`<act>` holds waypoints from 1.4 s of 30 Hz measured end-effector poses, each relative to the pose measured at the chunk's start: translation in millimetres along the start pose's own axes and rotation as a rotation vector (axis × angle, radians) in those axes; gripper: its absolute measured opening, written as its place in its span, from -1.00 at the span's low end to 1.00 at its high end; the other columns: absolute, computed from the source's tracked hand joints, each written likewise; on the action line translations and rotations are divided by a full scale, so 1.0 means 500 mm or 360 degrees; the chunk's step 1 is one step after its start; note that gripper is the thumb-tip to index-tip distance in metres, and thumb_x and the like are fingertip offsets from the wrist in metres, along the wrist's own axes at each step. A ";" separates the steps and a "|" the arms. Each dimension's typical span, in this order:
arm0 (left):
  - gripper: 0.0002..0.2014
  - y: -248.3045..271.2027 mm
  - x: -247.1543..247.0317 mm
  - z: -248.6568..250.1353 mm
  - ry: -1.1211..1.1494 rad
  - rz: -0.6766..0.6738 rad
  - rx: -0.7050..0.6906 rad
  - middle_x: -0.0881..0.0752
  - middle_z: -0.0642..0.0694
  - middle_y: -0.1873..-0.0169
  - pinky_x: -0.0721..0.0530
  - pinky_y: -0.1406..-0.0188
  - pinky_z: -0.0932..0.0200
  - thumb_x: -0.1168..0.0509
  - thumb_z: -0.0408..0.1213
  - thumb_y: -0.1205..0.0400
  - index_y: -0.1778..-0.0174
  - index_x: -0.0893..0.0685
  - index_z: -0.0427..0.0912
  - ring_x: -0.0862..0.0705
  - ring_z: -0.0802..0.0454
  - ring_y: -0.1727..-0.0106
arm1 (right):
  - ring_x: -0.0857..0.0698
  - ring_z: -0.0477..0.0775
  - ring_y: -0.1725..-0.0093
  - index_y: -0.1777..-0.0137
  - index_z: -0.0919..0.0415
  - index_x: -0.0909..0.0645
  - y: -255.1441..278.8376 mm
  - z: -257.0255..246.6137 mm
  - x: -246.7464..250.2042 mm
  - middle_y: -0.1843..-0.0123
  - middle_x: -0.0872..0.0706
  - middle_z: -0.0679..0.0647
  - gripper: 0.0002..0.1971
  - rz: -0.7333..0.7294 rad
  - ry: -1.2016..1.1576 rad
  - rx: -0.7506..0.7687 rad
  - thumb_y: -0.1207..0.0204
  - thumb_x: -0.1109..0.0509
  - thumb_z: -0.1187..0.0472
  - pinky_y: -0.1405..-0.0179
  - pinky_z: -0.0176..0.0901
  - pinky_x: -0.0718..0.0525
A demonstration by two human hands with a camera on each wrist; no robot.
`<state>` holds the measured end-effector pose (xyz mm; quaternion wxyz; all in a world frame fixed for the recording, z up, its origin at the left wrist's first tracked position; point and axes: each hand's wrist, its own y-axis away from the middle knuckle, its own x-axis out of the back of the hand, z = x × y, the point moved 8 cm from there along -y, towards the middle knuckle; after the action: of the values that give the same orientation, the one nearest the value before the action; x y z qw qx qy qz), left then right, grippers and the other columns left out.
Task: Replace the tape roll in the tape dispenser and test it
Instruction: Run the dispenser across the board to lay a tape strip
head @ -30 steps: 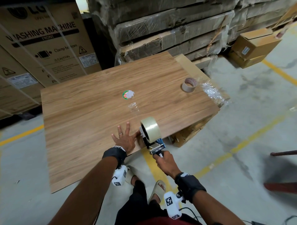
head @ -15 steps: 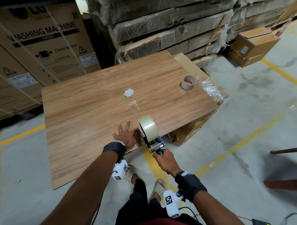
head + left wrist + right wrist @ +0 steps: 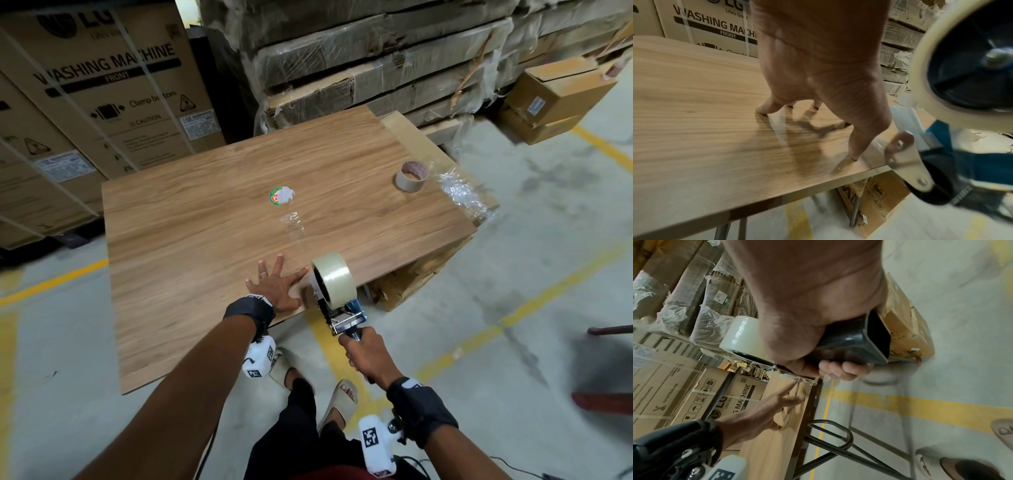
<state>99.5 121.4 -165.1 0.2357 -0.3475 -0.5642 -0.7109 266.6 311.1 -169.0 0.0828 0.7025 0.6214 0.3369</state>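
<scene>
Head view: dispenser at the counter's near edge.
Left hand [image 3: 278,287] lies spread flat on the counter [image 3: 191,240] by that edge; just right, the dispenser [image 3: 337,301], roll [image 3: 333,279] mounted, overhangs it, right hand [image 3: 368,354] fisted round its handle; old roll [image 3: 411,176] far right.

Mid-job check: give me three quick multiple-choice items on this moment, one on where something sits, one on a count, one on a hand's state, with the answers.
1. Where does the used tape core lie?
A. far right of the tabletop
B. on the floor
C. in the left hand

2. How many tape rolls or cores are in the head view?
A. one
B. two
C. four

3. How is the left hand?
A. fist round a handle
B. fingers spread on the tabletop
C. pinching a sticker

Answers: 1 A, it sits near the table's far right edge. 2 B, the core plus the new roll on the tape dispenser. 3 B, fingers are splayed; the right hand grips the handle.
</scene>
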 end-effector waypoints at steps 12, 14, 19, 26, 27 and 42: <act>-0.09 -0.003 0.003 0.002 -0.0017 0.0037 -0.0016 0.40 0.02 -0.76 -0.16 -0.50 -0.73 -0.39 0.15 -0.52 -0.64 0.08 0.61 0.30 -0.51 -0.73 | -0.47 0.14 0.41 0.32 0.17 -0.56 0.005 0.078 -0.004 0.50 -0.57 -0.05 -0.71 0.0008 -0.0043 -0.0118 -0.25 -0.40 -0.07 0.32 0.03 -0.49; -0.09 -0.004 0.002 0.004 -0.0026 0.0038 -0.0028 0.41 0.01 -0.75 -0.16 -0.50 -0.74 -0.38 0.16 -0.53 -0.64 0.09 0.60 0.31 -0.52 -0.73 | -0.47 0.13 0.41 0.35 0.12 -0.54 0.008 0.077 -0.004 0.53 -0.57 -0.07 -0.75 0.0010 -0.0029 -0.0129 -0.26 -0.40 -0.07 0.30 0.01 -0.49; -0.08 -0.006 -0.001 0.000 -0.0022 0.0017 -0.0020 0.42 0.03 -0.75 -0.17 -0.49 -0.74 -0.39 0.18 -0.51 -0.64 0.10 0.62 0.31 -0.51 -0.73 | -0.52 0.13 0.38 0.36 0.06 -0.57 0.019 0.067 -0.009 0.47 -0.64 -0.06 -0.79 0.0025 0.0000 -0.0147 -0.27 -0.39 -0.07 0.27 -0.06 -0.53; -0.06 -0.003 0.000 0.001 -0.0033 -0.0001 -0.0014 0.44 0.03 -0.74 -0.18 -0.48 -0.73 -0.40 0.21 -0.49 -0.63 0.11 0.62 0.32 -0.52 -0.72 | -0.56 0.14 0.29 0.21 0.19 -0.68 0.016 0.073 -0.017 0.26 -0.79 0.12 -0.55 0.0039 0.0055 -0.0149 -0.16 -0.29 -0.20 0.23 -0.03 -0.58; -0.05 -0.003 0.000 0.002 -0.0033 -0.0003 -0.0014 0.44 0.03 -0.74 -0.18 -0.48 -0.73 -0.41 0.22 -0.49 -0.64 0.11 0.62 0.32 -0.52 -0.72 | -0.56 0.15 0.29 0.20 0.20 -0.67 0.016 0.074 -0.017 0.25 -0.78 0.13 -0.53 0.0050 0.0081 -0.0149 -0.14 -0.27 -0.20 0.23 -0.01 -0.60; 0.01 0.001 0.006 0.004 -0.0030 0.0000 -0.0029 0.40 0.03 -0.75 -0.20 -0.48 -0.73 -0.48 0.20 -0.46 -0.63 0.11 0.63 0.31 -0.53 -0.72 | -0.76 0.37 0.05 0.13 0.20 -0.69 0.023 0.222 -0.016 0.07 -0.83 0.24 -0.69 -0.0085 0.0439 -0.0433 -0.33 -0.40 -0.05 0.15 0.01 -0.66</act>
<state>98.4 123.5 -162.1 0.2272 -0.3563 -0.5598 -0.7128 340.1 335.0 -250.0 0.1001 0.6153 0.5939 0.5086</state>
